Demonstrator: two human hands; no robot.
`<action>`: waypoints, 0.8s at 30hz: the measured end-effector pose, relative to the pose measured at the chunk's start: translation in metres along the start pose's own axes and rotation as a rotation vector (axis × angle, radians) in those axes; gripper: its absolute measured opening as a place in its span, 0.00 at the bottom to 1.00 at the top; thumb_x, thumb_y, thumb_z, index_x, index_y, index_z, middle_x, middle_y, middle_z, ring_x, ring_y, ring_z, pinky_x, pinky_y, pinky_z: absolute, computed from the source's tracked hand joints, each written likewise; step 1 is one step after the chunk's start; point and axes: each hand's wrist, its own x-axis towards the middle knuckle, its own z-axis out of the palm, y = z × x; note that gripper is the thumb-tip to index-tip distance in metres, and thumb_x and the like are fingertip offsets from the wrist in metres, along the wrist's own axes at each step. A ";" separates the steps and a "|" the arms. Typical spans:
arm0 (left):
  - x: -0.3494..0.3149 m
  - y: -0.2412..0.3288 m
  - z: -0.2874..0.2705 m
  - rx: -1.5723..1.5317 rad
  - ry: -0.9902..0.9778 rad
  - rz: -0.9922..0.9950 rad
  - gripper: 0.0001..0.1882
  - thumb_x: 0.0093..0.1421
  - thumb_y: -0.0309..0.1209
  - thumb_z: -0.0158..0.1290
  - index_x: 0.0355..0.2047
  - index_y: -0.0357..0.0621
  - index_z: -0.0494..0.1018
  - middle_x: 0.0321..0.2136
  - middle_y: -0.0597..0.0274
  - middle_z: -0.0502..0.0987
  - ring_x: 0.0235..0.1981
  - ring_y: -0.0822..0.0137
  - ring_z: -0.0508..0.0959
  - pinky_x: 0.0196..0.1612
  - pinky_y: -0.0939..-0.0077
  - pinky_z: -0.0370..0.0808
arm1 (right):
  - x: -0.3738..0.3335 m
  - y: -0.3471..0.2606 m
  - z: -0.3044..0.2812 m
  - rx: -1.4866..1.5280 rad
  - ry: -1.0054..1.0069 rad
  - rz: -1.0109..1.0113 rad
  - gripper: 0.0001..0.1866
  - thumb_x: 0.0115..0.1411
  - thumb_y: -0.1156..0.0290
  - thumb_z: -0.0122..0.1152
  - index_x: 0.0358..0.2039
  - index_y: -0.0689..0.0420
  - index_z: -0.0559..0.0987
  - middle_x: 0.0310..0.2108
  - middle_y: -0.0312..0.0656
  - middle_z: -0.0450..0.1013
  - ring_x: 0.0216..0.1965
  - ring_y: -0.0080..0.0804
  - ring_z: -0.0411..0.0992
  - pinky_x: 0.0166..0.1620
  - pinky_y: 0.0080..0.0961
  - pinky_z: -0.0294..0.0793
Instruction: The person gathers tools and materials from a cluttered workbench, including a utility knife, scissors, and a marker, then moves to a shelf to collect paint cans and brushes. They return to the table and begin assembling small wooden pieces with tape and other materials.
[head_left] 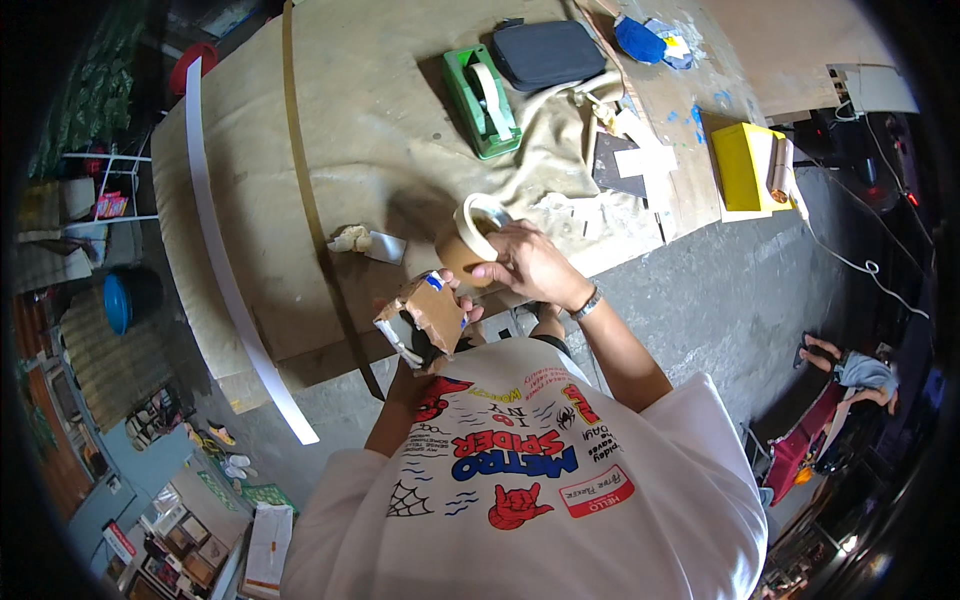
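Note:
My right hand (535, 265) grips a wide roll of brown packing tape (458, 256) by its near side, thumb pressed on the outside. The roll is tilted, so its round core opening shows. Just below it, my left hand (468, 308) is wrapped round a small, torn cardboard box (430, 308) with blue patches and a ragged pale edge. Most of the left fingers are behind the cardboard. The roll is very close to the box's upper edge; whether they touch I cannot tell. Both hands are over the table's near edge, in front of my white shirt.
On the cloth-covered table (400, 120) are a green tape dispenser (466, 100), a black zip case (548, 55), and a small grey metal plate (387, 248). A long white strip (225, 240) and brown strap (305, 170) cross its left side. Right stands a yellow box (738, 170).

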 end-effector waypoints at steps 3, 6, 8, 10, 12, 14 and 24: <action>0.019 -0.018 0.008 0.015 -0.150 0.010 0.33 0.65 0.52 0.50 0.62 0.43 0.61 0.55 0.55 0.69 0.45 0.53 0.71 0.55 0.46 0.72 | -0.016 0.003 0.000 0.212 -0.024 0.045 0.20 0.69 0.56 0.52 0.33 0.62 0.74 0.25 0.50 0.69 0.31 0.49 0.68 0.44 0.39 0.68; 0.028 -0.028 0.011 -0.086 -0.195 -0.052 0.43 0.57 0.61 0.55 0.60 0.39 0.62 0.55 0.57 0.67 0.47 0.49 0.70 0.55 0.44 0.71 | -0.037 0.009 -0.005 0.438 -0.026 0.202 0.22 0.73 0.57 0.44 0.31 0.64 0.72 0.24 0.48 0.66 0.29 0.45 0.65 0.39 0.38 0.68; 0.032 -0.039 0.024 -0.055 -0.168 -0.104 0.45 0.57 0.63 0.55 0.60 0.37 0.63 0.55 0.57 0.66 0.47 0.48 0.70 0.55 0.45 0.71 | -0.050 0.009 -0.013 0.544 -0.047 0.295 0.23 0.74 0.57 0.42 0.31 0.65 0.72 0.23 0.48 0.65 0.29 0.42 0.65 0.38 0.37 0.67; 0.040 -0.049 0.034 -0.080 -0.200 -0.153 0.48 0.55 0.64 0.56 0.60 0.35 0.61 0.54 0.51 0.66 0.50 0.45 0.69 0.59 0.45 0.68 | -0.062 0.011 -0.023 0.607 -0.046 0.320 0.24 0.75 0.57 0.41 0.31 0.65 0.71 0.23 0.47 0.64 0.29 0.40 0.64 0.38 0.35 0.67; 0.048 -0.062 0.032 -0.173 -0.291 -0.210 0.54 0.51 0.65 0.59 0.62 0.33 0.57 0.52 0.39 0.67 0.55 0.41 0.68 0.67 0.45 0.61 | -0.074 0.023 -0.030 0.505 0.030 0.174 0.24 0.74 0.57 0.42 0.31 0.67 0.73 0.28 0.50 0.70 0.34 0.44 0.68 0.43 0.37 0.69; 0.062 -0.073 0.039 -0.145 -0.356 -0.316 0.55 0.47 0.63 0.64 0.61 0.33 0.58 0.52 0.42 0.66 0.56 0.43 0.68 0.68 0.47 0.61 | -0.091 0.042 -0.033 0.391 0.100 0.058 0.25 0.74 0.58 0.42 0.31 0.67 0.74 0.31 0.52 0.73 0.37 0.47 0.70 0.47 0.39 0.69; 0.088 -0.151 0.037 0.107 -0.323 -0.321 0.47 0.48 0.60 0.66 0.59 0.42 0.66 0.50 0.49 0.68 0.50 0.50 0.72 0.66 0.45 0.63 | -0.140 0.068 -0.123 0.341 0.049 -0.065 0.15 0.69 0.65 0.52 0.34 0.66 0.76 0.34 0.54 0.73 0.38 0.54 0.71 0.46 0.40 0.72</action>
